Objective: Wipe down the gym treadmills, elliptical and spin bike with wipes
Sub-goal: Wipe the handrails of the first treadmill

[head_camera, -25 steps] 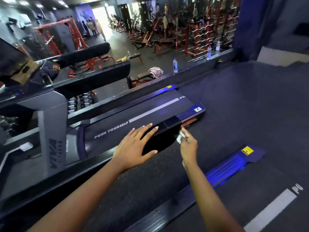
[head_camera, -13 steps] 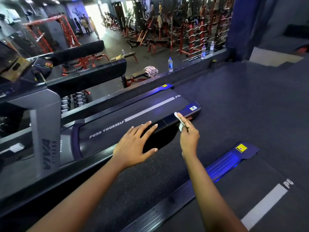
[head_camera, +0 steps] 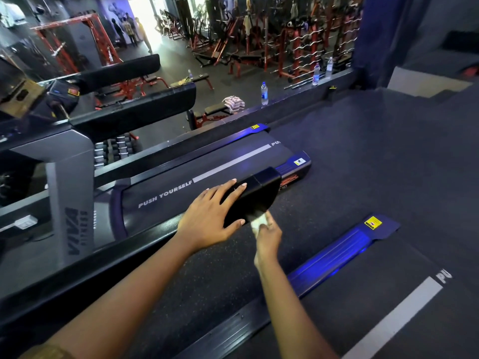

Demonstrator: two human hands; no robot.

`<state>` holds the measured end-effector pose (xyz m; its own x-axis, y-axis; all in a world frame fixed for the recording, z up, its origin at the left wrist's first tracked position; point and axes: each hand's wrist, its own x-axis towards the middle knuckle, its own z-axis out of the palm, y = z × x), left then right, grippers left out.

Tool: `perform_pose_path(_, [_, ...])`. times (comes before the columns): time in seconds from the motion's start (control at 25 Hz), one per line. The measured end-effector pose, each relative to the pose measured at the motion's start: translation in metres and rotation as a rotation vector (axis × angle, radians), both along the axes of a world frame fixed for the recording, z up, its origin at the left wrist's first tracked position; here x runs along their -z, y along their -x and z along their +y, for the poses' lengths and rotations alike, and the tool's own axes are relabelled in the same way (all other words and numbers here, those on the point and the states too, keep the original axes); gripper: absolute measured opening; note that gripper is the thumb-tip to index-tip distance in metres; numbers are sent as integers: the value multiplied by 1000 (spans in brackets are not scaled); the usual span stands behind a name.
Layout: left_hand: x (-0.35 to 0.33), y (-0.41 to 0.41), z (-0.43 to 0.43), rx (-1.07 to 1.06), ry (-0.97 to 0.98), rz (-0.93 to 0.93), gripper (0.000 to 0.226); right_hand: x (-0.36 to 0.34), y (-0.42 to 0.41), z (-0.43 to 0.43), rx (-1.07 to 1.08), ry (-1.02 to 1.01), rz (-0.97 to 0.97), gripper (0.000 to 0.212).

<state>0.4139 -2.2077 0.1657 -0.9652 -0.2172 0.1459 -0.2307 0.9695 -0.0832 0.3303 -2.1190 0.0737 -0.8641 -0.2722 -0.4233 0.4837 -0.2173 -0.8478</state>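
The wipe (head_camera: 259,224) in my right hand (head_camera: 268,235) is white against the black handrail (head_camera: 259,189). The treadmill belt (head_camera: 166,211) is dark grey with a pale grey stripe and white lettering. The side rail (head_camera: 334,255) glows blue, its sticker (head_camera: 373,223) yellow and black. The floor (head_camera: 207,275) is black, finely speckled.

Dim; doorway glare (edges warped)

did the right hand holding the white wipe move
Yes: right hand and crumpled white wipe slid from the far tip of the black handrail to its near edge.
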Motion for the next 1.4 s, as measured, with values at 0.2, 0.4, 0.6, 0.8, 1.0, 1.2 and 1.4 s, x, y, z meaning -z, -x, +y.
perform_pose_path(0.2, [-2, -1, 0, 7, -5, -21, 79, -1, -27, -5, 80, 136, -177, 48])
perform_pose_path(0.4, [-1, -2, 0, 7, -11, -15, 79, -25, 38, 18, 278, -70, 206, 53])
perform_pose_path(0.6, [-1, -1, 0, 6, -25, -3, 80, -45, 36, 13, 118, -293, 472, 52])
perform_pose_path(0.8, [-4, 0, -1, -2, -45, -12, 84, -19, 12, 20, 21, -298, 236, 44])
perform_pose_path(1.0, [-8, -1, 2, -7, -96, -44, 74, -10, 6, 40, -117, -168, 95, 39])
perform_pose_path(1.2, [-9, -5, 6, 7, -165, -6, 67, -22, 2, 83, -244, -402, 248, 33])
perform_pose_path(1.4, [-4, -17, 41, 58, -274, 81, 61, -29, 16, 120, -358, -620, 467, 31])
